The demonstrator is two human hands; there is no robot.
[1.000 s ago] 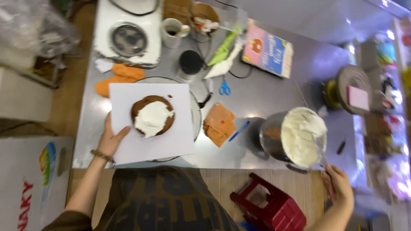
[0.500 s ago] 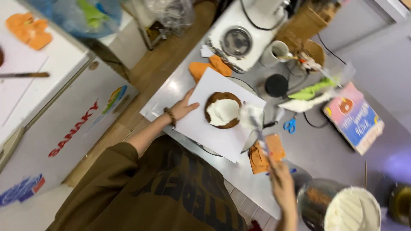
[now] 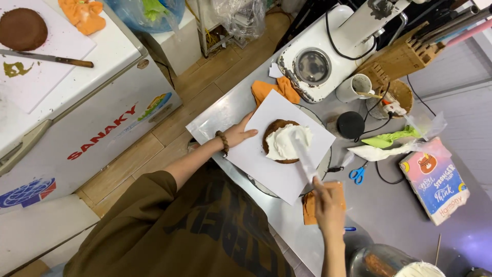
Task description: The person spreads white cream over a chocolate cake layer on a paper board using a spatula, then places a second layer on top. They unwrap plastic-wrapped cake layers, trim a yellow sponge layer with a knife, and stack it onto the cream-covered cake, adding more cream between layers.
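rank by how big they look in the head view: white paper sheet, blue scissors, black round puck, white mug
1. white paper sheet, by far the largest
2. white mug
3. black round puck, close to the mug in look, so this order is unsure
4. blue scissors, smallest

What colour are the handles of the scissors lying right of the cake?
Blue: the scissors have blue handles, seen best in the head view.

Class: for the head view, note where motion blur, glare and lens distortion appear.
Head view: the spatula in the right hand is smeared by motion blur, while the left hand on the white paper is sharp; soft glare washes the steel table at lower right; the wide lens tilts and bends the white chest freezer.
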